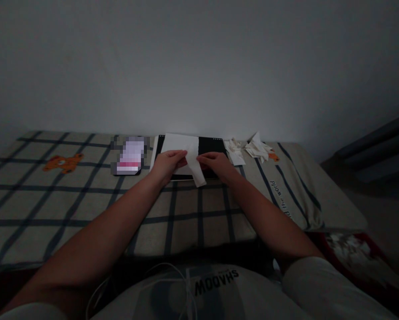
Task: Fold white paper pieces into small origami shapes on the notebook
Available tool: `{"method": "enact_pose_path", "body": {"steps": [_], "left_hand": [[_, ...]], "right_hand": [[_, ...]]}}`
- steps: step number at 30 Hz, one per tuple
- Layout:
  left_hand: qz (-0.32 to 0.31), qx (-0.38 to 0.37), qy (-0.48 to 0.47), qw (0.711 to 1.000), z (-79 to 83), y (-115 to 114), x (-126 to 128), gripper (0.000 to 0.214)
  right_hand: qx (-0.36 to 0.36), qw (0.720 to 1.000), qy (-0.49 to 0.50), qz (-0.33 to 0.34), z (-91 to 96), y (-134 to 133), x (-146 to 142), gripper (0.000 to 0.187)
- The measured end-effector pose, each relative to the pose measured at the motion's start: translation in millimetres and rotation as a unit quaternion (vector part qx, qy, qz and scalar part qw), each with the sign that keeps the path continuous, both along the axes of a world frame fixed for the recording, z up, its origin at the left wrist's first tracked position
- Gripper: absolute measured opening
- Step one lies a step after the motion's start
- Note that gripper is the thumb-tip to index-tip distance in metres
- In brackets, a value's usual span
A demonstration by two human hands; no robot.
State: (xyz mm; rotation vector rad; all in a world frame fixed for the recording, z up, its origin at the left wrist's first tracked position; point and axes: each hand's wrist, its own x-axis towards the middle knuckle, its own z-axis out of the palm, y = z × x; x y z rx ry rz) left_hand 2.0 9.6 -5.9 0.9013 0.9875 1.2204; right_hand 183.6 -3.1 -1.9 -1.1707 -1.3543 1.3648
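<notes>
A white sheet of paper [180, 143] is in front of me above a black-covered pad or notebook [211, 144]. My left hand [168, 164] is closed on the paper, thumb and fingertips pinching it near its lower middle. Just to the right, my right hand [216, 163] pinches the paper's right edge, its fingertips together. Between the two hands a narrow paper strip [197, 173] slants down toward me, past the pad's near edge. Whether the strip is partly torn from the sheet I cannot tell.
A phone [130, 155] with a lit, blurred-out screen lies left of the pad. To the right are crumpled paper pieces [258, 147]. The checked tablecloth [186, 218] meets a plain wall [199, 66]. At lower right, a red bin [369, 249] holds more paper scraps.
</notes>
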Motion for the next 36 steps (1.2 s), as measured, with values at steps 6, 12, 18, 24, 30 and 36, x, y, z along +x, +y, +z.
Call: {"method": "enact_pose_path", "body": {"steps": [6,12,18,24,30,36], "left_hand": [[-0.044,-0.003,0.013,0.999,1.4,-3.9,1.3,0.015],[-0.052,-0.012,0.004,0.999,1.7,-4.7,3.0,0.007],[-0.054,-0.017,-0.002,0.998,4.2,-7.1,4.9,0.008],[-0.082,-0.002,0.0,0.997,4.3,-9.0,4.9,0.015],[-0.096,0.016,0.003,0.995,-2.9,-4.6,2.0,0.018],[-0.084,0.019,0.038,0.996,-1.8,-5.4,1.9,0.022]], "right_hand": [[0.044,0.998,-0.009,-0.037,3.5,0.3,0.6,0.023],[0.045,0.999,0.001,-0.027,8.7,-3.3,-0.7,0.023],[0.088,0.995,-0.04,-0.033,9.4,-3.5,1.2,0.028],[0.045,0.999,0.001,-0.012,7.6,-1.3,1.4,0.03],[0.034,0.999,0.015,-0.005,6.7,0.5,1.4,0.028],[0.068,0.997,-0.041,-0.023,9.0,-1.5,2.6,0.026]]}}
